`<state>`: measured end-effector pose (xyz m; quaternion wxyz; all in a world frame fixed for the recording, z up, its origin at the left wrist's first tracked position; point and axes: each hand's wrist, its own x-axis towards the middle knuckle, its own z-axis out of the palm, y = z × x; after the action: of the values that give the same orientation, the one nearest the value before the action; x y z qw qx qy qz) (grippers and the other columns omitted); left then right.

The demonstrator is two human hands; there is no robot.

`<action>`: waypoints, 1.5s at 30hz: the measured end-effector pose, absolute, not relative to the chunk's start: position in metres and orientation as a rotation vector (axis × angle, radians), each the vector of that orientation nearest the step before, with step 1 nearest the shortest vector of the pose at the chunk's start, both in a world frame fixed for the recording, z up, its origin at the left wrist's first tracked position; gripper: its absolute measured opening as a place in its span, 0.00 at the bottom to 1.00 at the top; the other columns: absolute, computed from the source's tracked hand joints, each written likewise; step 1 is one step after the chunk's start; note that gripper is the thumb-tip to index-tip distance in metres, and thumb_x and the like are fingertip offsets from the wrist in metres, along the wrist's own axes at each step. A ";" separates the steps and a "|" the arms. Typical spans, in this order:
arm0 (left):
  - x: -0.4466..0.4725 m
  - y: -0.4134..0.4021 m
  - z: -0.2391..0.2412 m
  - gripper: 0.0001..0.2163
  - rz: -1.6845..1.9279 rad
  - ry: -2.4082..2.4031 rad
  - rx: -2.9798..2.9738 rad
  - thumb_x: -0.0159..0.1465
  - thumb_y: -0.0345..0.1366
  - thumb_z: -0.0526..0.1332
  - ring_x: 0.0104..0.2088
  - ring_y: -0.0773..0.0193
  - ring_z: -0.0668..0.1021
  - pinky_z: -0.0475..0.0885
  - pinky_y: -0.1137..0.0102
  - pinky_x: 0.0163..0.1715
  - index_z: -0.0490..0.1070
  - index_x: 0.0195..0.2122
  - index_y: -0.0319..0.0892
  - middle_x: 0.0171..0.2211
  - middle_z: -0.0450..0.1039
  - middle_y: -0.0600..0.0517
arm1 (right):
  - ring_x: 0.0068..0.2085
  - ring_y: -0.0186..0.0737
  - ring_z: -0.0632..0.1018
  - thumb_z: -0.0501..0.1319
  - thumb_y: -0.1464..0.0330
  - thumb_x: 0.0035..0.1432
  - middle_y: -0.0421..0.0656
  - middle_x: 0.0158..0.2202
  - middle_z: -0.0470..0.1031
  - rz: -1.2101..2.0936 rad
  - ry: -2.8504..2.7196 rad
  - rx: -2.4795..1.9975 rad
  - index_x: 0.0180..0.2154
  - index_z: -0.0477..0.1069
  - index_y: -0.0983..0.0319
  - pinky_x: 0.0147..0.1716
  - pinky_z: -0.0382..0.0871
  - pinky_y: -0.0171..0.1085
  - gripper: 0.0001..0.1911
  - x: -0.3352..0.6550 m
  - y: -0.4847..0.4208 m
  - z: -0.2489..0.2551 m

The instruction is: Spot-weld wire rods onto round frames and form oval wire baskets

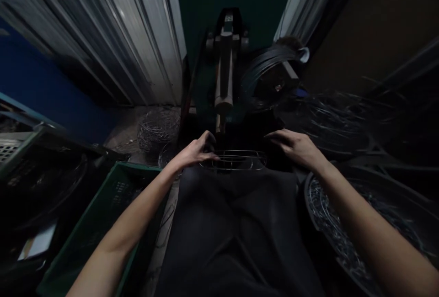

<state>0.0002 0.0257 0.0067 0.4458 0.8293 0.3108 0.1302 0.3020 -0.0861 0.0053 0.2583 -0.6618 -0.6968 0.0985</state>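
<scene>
My left hand (202, 148) is closed, thumb and fingers pinched on the left end of an oval wire frame (240, 169). The frame is thin bright metal with crosswise wires, held level just above my dark apron (236, 224). My right hand (297, 146) is off the frame, up and to its right. Its fingers stretch out toward the left, and I see nothing in them, though the area around the fingertips is very dark. Right beyond the frame stands a machine with a metal ram (224, 68) pointing down toward it.
A green crate (103, 214) sits at my left. To the right is a dark round basin (310, 196) with many small wire pieces in it. Bundles of wire (159, 128) lie on the floor, and a wire coil (267, 64) hangs beside the machine.
</scene>
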 end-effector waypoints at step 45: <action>0.038 -0.110 -0.012 0.20 0.117 1.095 2.741 0.59 0.50 0.57 0.45 0.58 0.72 0.68 0.64 0.46 0.67 0.44 0.40 0.52 0.68 0.44 | 0.39 0.43 0.65 0.51 0.73 0.52 0.44 0.43 0.73 0.279 -2.455 -1.707 0.39 0.75 0.55 0.33 0.55 0.40 0.17 0.266 -0.142 -0.048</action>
<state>0.0376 -0.1096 -0.0119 0.0937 0.9239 0.3690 0.0395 0.2662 -0.1425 -0.0484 0.0691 -0.5672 -0.8154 0.0928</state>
